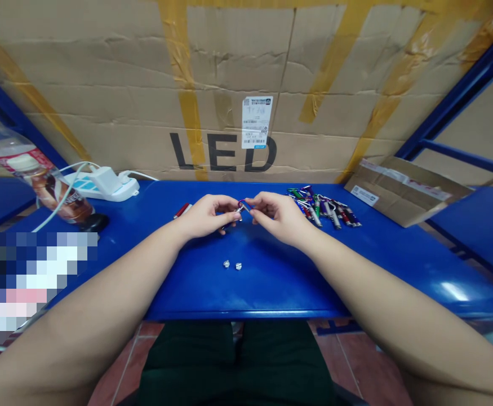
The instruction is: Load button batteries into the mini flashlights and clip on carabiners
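**Hands:** Our left hand (201,217) and right hand (278,217) meet above a blue workbench (280,296), both curled in a fine fingertip pinch, neither clenched nor released.

**Held piece:** Between them, just above the bench, we hold a keychain flashlight (238,212) with a red-and-blue carabiner loop (243,204). Our fingers hide much of it, so we cannot tell exactly which hand grips which part.

**Handling:** We judge it light, stiff and smooth-skinned metal, apt to slip. The slim barrel looks the surest hold; the loop may swing.

**Close by:** Two small silver parts (226,264) lie apart from the hands on the glossy bench. A heap of keychain flashlights (324,208) sits beyond the right hand, a red flashlight (182,210) beyond the left.

**Rest:** To the far left, a white power strip (102,188) carries a white charger (105,179), and a plastic bottle (30,166) leans tilted. A cardboard sheet printed "LED" (225,152) stands behind, with a cardboard mailer (402,192) at right.
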Demonstrator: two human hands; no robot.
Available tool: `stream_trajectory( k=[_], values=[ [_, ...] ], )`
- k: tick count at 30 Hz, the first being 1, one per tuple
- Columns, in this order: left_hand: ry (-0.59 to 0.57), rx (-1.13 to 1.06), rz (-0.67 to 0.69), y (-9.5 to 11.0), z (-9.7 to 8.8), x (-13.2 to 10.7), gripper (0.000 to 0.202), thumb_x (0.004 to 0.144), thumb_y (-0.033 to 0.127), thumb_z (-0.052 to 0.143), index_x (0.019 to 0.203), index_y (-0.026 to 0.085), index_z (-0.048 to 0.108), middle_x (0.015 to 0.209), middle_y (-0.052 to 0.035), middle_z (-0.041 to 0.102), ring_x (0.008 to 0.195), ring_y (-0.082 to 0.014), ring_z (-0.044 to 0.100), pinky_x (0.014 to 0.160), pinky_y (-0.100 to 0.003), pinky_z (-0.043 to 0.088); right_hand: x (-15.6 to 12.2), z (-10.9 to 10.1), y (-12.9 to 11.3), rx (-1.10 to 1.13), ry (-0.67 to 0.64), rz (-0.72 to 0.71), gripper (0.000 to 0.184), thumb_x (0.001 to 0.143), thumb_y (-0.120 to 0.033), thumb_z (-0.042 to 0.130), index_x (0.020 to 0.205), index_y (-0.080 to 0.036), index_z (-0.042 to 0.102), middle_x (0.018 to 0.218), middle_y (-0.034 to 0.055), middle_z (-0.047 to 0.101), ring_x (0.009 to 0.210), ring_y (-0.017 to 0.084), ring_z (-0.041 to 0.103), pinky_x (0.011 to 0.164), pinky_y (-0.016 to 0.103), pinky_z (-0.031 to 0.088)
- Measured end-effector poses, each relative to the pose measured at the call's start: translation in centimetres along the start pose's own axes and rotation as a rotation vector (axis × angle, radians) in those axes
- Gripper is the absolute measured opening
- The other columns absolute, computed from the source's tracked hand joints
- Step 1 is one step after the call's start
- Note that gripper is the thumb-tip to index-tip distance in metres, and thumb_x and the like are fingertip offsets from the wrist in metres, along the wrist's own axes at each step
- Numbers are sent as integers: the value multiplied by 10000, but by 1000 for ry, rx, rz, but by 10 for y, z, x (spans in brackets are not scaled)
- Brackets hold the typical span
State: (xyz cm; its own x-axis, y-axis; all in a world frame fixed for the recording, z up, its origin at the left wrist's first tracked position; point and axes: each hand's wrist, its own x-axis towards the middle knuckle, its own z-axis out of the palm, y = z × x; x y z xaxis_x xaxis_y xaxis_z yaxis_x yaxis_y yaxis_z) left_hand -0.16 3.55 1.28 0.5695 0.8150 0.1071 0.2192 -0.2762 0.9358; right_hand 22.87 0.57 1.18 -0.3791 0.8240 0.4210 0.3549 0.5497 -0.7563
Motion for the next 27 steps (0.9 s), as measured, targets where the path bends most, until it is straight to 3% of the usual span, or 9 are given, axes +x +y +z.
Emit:
stream_trajectory(
  k=[3,6,10,13,15,18,20,23,27],
  values=[
    [17,60,30,4,-2,0,486,827,510,794,1155,156,738,900,-87,755,710,-179,672,522,-252,548,1,-13,-2,-108,5,-35,155,886,-244,616,986,-188,720,992,87,742,823,203,695,789,347,573],
    [13,146,106,8,-4,0,431,832,494,791,1112,167,771,936,-89,782,781,-195,698,664,-293,572,2,-22,-5,-154,-19,-26,202,895,-227,582,994,-196,756,990,79,721,857,203,696,834,361,576],
    [29,164,161,10,-1,0,395,866,493,758,1094,171,771,945,-83,786,818,-201,707,743,-312,568,4,-19,-5,182,39,104,241,952,-328,574,1144,-226,677,980,52,690,841,188,717,820,373,620],
    [65,119,165,10,3,1,418,903,507,711,1135,161,739,930,-79,775,752,-181,688,687,-293,555,4,-9,-3,462,3,198,468,854,-403,760,1254,-248,573,970,22,680,832,182,722,788,371,642],
    [64,129,186,11,5,0,407,915,500,698,1138,161,727,959,-81,770,769,-177,684,694,-286,549,4,-3,-1,538,-97,251,537,763,-400,859,1182,-219,575,903,6,683,774,166,710,754,354,636],
    [19,224,198,11,7,-4,368,923,481,691,1128,176,724,940,-66,757,794,-176,673,676,-269,514,4,0,1,542,-165,283,481,728,-415,893,1041,-187,607,754,-27,651,665,132,646,642,289,585],
    [9,281,178,10,7,-4,359,929,479,677,1127,184,722,893,-52,741,755,-169,655,644,-267,490,6,-3,3,538,-113,280,441,709,-437,906,936,-183,625,713,-33,635,634,114,607,611,262,550],
    [32,342,153,12,3,1,373,922,471,669,1165,190,708,930,-58,741,742,-172,660,649,-285,505,9,-14,7,582,-13,292,446,677,-478,918,833,-193,613,798,-4,671,719,129,648,713,289,579],
    [176,466,150,37,-1,-9,318,871,428,720,1089,196,711,962,-66,742,825,-212,687,667,-311,536,14,-31,15,601,150,302,468,724,-526,871,910,-243,548,937,0,681,912,186,723,849,363,603]
  ],
)
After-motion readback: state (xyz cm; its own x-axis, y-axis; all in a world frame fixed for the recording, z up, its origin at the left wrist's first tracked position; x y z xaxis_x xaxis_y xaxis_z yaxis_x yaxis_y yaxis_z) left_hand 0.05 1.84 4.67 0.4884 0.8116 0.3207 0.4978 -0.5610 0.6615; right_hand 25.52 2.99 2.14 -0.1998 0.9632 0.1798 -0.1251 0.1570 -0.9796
